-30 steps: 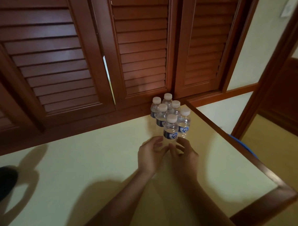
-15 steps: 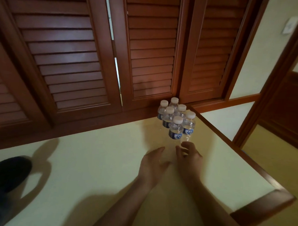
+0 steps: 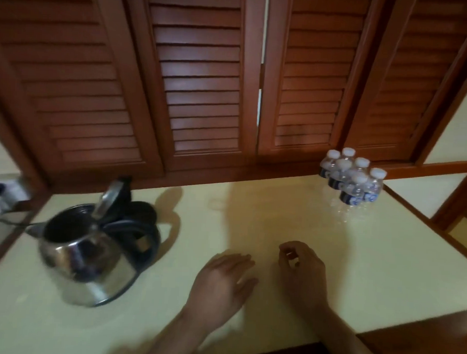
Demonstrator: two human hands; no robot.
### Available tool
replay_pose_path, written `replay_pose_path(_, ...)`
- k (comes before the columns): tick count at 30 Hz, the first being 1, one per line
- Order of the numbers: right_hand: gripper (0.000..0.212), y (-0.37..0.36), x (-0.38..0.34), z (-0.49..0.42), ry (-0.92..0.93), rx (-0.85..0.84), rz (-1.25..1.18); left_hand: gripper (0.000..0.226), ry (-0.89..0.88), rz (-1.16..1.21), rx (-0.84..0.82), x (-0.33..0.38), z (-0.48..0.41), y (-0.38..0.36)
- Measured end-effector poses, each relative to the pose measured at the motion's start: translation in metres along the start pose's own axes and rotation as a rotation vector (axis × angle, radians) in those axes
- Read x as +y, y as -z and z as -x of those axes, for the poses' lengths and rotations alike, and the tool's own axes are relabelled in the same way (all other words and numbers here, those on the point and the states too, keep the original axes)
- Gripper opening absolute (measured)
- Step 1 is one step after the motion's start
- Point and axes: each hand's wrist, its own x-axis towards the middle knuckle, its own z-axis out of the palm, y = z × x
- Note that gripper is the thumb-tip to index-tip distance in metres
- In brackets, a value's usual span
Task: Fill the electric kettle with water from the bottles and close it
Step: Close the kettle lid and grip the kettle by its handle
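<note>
Kettle and bottles out on our worktop, both hands holding nothing

Shiny rounded steel kettle (image 3: pixel 90 253) sits far left on the smooth pale worktop (image 3: pixel 279 213), lid (image 3: pixel 107 198) flipped up. Six clear plastic bottles (image 3: pixel 352 179) with white caps and blue labels huddle at the far right corner, well apart from it. Our left hand (image 3: pixel 222 280) is flat and relaxed, and our right hand (image 3: pixel 302 268) is curled in with nothing visible inside, both between kettle and bottles. Brown slatted wooden shutters (image 3: pixel 201 81) run behind.
</note>
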Motion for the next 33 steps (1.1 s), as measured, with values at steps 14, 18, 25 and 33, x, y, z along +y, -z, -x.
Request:
replay_pose_path(14, 0.022, -0.124, -0.172, 0.076, -0.216, -0.095, -0.262, 0.051, 0.616, -0.039, 0.186, -0.133, 0.189, 0.167)
replay_pose_path(18, 0.017, -0.137, -0.198, 0.089, -0.240, -0.069, -0.255, 0.090, 0.769, 0.212, 0.164, -0.156, 0.172, 0.188)
replay_pose_path(25, 0.012, -0.142, -0.196, 0.082, -0.257, -0.037, -0.250, 0.117, 0.668, 0.348, 0.104, -0.171, 0.156, 0.183)
replay_pose_path(33, 0.026, -0.109, -0.247, 0.001, -0.109, -0.036, -0.689, 0.109, 0.638, 0.373, 0.145, -0.168, 0.157, 0.185)
